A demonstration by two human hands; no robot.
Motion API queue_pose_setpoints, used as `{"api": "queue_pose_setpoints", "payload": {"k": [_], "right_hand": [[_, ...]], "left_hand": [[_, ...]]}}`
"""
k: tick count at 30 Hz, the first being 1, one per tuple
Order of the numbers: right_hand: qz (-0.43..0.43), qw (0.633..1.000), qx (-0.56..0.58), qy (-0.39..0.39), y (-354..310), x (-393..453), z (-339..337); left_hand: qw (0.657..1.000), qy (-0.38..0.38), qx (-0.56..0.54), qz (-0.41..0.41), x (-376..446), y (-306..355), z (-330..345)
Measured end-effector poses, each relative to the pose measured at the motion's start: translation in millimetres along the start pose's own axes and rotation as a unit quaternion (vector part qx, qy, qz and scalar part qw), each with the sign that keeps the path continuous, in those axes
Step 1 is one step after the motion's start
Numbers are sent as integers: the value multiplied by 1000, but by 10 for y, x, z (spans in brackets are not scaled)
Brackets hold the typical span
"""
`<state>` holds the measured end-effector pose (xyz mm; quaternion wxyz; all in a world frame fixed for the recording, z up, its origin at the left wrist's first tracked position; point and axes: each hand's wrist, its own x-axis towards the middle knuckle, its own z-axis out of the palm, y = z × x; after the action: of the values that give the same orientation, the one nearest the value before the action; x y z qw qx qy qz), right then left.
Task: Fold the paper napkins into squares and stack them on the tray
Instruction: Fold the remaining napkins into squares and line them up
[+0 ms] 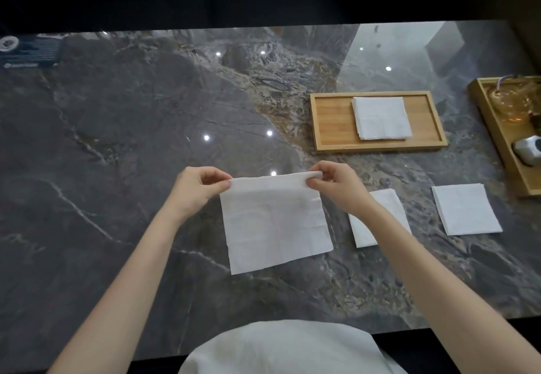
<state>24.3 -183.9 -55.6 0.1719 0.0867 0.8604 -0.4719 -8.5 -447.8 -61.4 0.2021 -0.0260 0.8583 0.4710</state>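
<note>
Both hands are working one napkin [275, 221] at the center of the frame. The left hand [199, 189] pinches its upper left corner between thumb and fingers, and the right hand [333, 186] pinches the upper right corner the same way. The top edge is lifted and curled over a bit between the two pinches, while the rest of the sheet lies flat on the marble table [131, 139], slightly skewed with the lower edge dropping toward the left.

The tray [330, 122] sits in the upper right of the frame, well apart from the hands. It's a shallow wooden one, and a stack [380, 117] of folded white squares rests inside it, a little right of its middle.

Two more folded napkins lie on the table at right center — one [389, 201] is partly hidden under the right forearm, the other [465, 208] is just beside it further right, not touching.

At the far right edge there's a second tray [497, 139] holding a small grey thing and some glassy stuff, too cut off to tell what. Upper left has a dark card [32, 51] on the table — can't read it.
</note>
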Motion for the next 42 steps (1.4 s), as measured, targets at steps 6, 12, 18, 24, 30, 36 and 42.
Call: {"api": "queue_pose_setpoints", "payload": {"k": [6,12,18,24,30,36,42], "right_hand": [[-3,999,7,49,72,-42,-3],[-44,994,-4,99,111,-174,-99],[-90,992,-35,85,289,-393,-113],[-94,993,-54,50,536,-575,40],[-88,988,-127,2,742,-628,189],[-142,970,-197,-11,785,-643,250],[-170,954,-235,76,704,-754,315]], "left_hand": [[998,37,17,38,-121,67,58],[990,50,56,119,-437,240,94],[983,37,95,151,-677,131,188],[983,16,120,135,-857,-187,379],[982,14,144,118,-931,-424,566],[970,-4,218,111,-902,-485,620],[966,55,215,133,-948,-428,813]]}}
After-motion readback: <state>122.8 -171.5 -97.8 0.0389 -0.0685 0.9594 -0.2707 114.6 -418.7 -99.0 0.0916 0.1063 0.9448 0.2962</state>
